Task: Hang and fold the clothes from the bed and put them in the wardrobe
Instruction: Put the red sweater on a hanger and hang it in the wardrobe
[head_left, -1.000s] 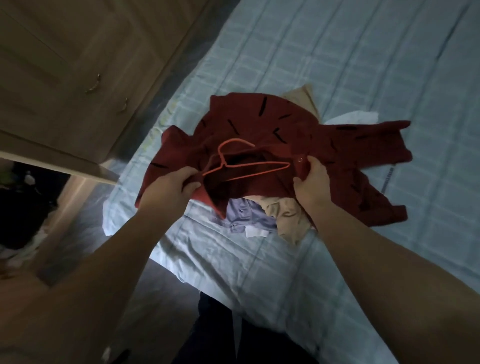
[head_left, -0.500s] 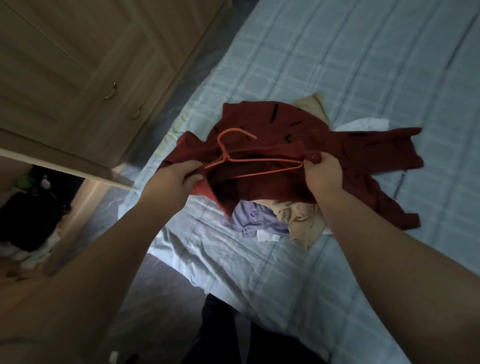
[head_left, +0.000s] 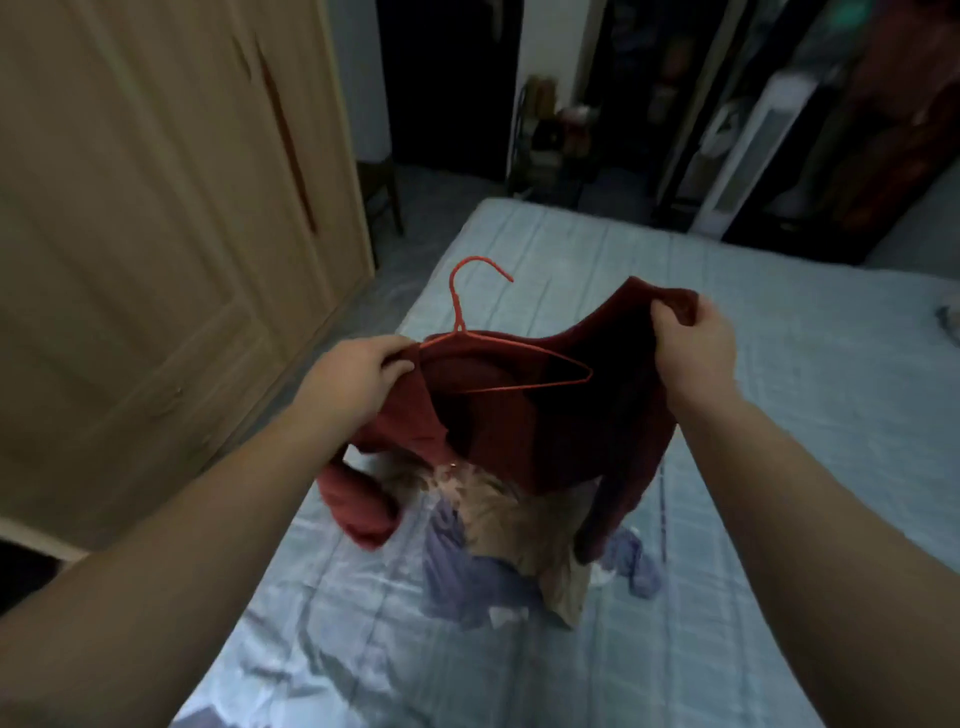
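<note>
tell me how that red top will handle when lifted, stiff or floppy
Likely floppy: the red top sags between the left hand and right hand, sleeves dangling toward the bed. Probably light, since two pinching grips hold it up. It may slip off the thin hanger, one end of which is uncovered.

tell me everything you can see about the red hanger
The hanger is thin, orange-red, apparently wire: a curved hook on a short neck above a narrow triangle. It is held above the bed, roughly upright, hook upward. Its left end is tucked into the dark red garment where the left hand grips the fabric; its right end shows bare inside the neck opening, apart from the right hand, which holds the garment's other shoulder up.
</note>
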